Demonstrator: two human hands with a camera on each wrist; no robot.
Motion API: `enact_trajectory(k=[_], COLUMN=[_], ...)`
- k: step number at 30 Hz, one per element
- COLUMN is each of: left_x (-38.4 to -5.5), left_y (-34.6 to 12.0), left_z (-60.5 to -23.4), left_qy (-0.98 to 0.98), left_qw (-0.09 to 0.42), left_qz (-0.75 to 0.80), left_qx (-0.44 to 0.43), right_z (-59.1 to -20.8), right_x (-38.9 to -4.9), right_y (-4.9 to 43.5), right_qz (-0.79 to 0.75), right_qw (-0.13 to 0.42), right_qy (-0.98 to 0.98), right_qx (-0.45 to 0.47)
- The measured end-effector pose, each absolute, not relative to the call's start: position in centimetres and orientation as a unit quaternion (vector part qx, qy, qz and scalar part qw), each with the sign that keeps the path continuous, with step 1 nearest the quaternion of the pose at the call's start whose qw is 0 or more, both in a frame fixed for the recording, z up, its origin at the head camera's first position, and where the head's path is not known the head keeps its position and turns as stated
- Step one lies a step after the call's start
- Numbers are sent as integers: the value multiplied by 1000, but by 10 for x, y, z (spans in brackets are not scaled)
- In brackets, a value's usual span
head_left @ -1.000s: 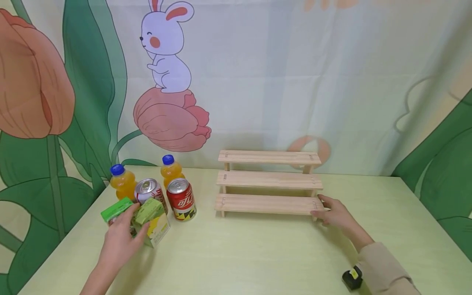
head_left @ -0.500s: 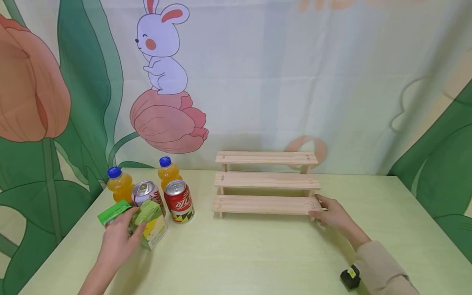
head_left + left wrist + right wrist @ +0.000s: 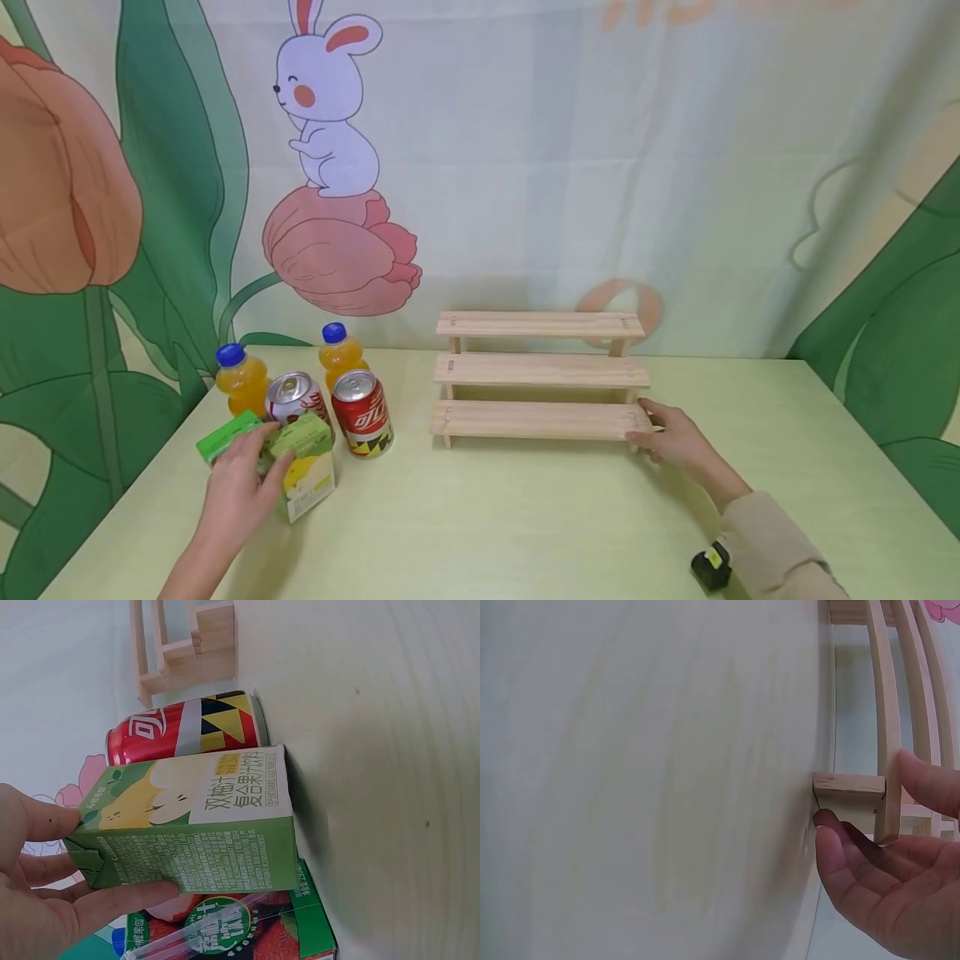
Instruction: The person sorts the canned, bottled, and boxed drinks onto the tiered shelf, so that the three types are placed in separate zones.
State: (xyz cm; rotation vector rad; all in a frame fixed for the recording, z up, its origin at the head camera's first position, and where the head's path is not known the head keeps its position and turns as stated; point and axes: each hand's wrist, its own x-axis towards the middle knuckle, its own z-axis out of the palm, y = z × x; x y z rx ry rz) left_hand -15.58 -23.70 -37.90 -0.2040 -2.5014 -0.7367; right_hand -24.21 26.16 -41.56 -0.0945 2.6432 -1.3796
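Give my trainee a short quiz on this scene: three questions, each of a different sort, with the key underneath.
1. Short answer: What does the person's left hand grip?
2. True or false: The person's right hand grips the top shelf of the three-tier pale wooden stand.
3. Count: How many blue-capped, narrow-waisted clear bottles of orange liquid stand on the pale yellow-green table?

Key:
1. A box-shaped green-and-yellow carton.
2. False: it grips the right end of the lowest shelf.
3. Two: one at the far left, the other behind the red metal can.
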Motion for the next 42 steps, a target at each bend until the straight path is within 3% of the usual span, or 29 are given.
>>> enact_trajectory(k=[26,42], left_x=[-152,-161], left_y=[-220,-204], left_z=[-360,-353], left_qy=[-887,-875], left_qw=[308,310], left_qz=[-316,-336], left_qx=[-137,-162], right_z=[-419,-418], right_x=[-245,-245], right_y=[263,263], right_qz=[-463,-459], right_qw=[72,66], right_qy=[882,885], right_qx=[-48,-40])
